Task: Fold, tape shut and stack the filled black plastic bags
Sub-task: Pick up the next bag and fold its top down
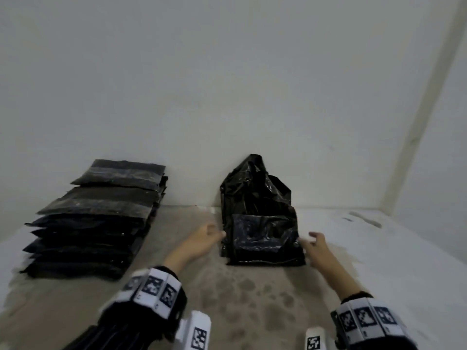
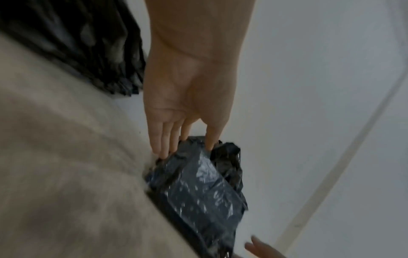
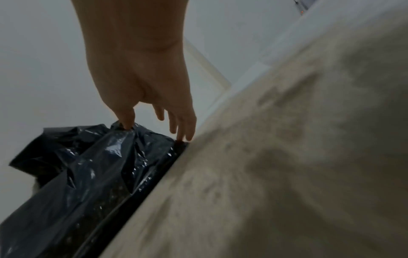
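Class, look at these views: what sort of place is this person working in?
Probably a bare indoor packing corner: plain white walls, a stained floor, a stack of taped black bags, and one unsealed bag between both hands.

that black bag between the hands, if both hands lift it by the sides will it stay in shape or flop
The black bag will probably sag: its thin glossy film is crumpled, and the loose top already slumps against the wall. The filled lower part lies flat and looks firmer. The shiny plastic may slip under the left hand and right hand, whose fingers only touch its edges.

Walls: plain white wall [image 1: 227, 72], meeting in a corner at right.
Floor: beige, stained floor [image 1: 240, 299].
Light: dim, even.
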